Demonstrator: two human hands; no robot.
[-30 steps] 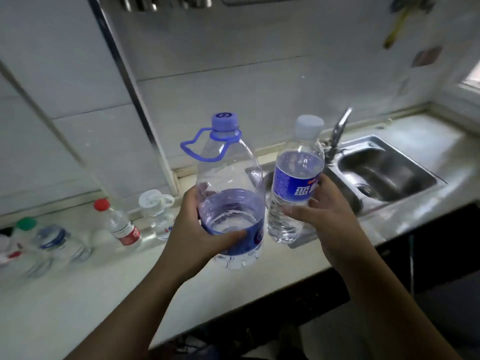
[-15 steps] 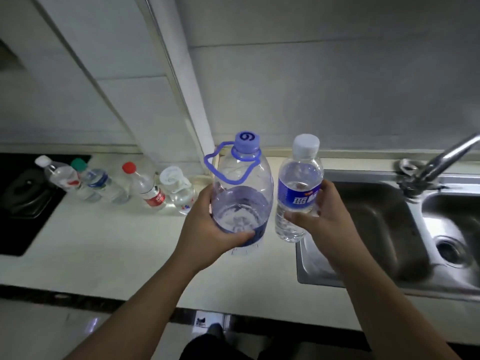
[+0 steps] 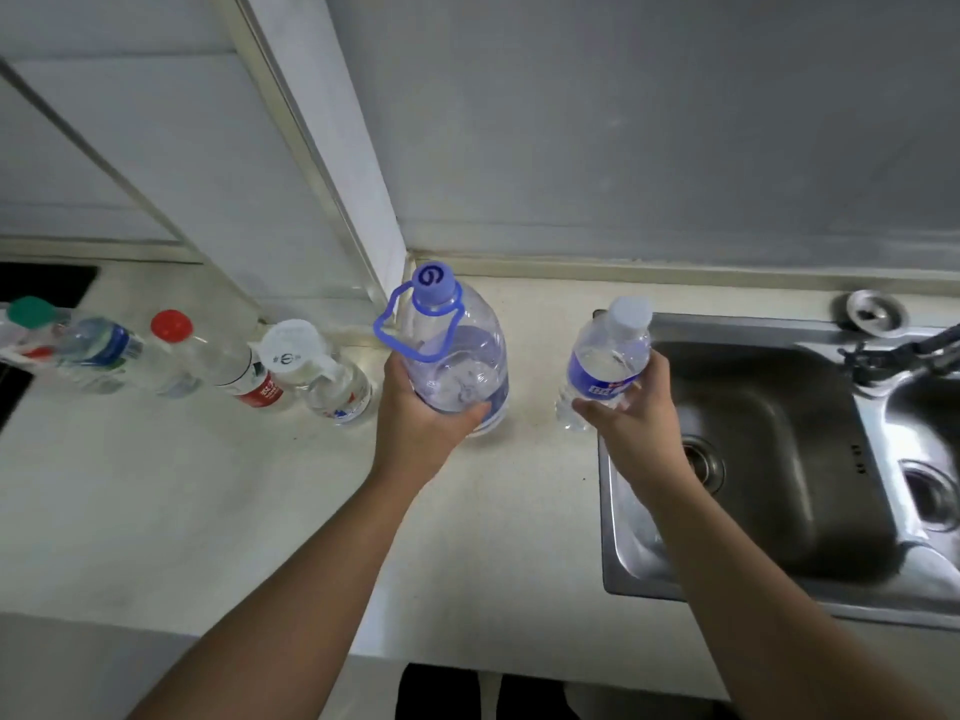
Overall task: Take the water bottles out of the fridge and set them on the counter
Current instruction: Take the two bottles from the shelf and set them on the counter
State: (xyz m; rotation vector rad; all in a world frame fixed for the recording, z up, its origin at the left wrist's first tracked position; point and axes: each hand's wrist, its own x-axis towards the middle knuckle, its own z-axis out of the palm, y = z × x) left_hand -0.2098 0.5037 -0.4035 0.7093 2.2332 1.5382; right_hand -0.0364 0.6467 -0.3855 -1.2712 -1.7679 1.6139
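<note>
My left hand (image 3: 423, 420) grips a large clear bottle (image 3: 457, 350) with a blue cap and blue loop handle, low over the white counter (image 3: 208, 511) near the wall corner. My right hand (image 3: 631, 423) holds a smaller bottle (image 3: 605, 361) with a white cap and blue label, at the sink's left rim. Whether either bottle touches the counter I cannot tell. Several other bottles stand in a row to the left: one with a white flip cap (image 3: 322, 371), one with a red cap (image 3: 218, 356), one with a blue label (image 3: 98, 350).
A steel double sink (image 3: 779, 459) fills the right side, with a faucet (image 3: 904, 350) and a round strainer lid (image 3: 875, 313) at its back. A black stovetop (image 3: 41, 283) lies at the far left. Tiled walls and a metal-edged corner post rise behind the counter.
Both hands have lowered and moved apart, bringing the two bottles down toward the counter. The view has tilted further down over the counter and sink.
</note>
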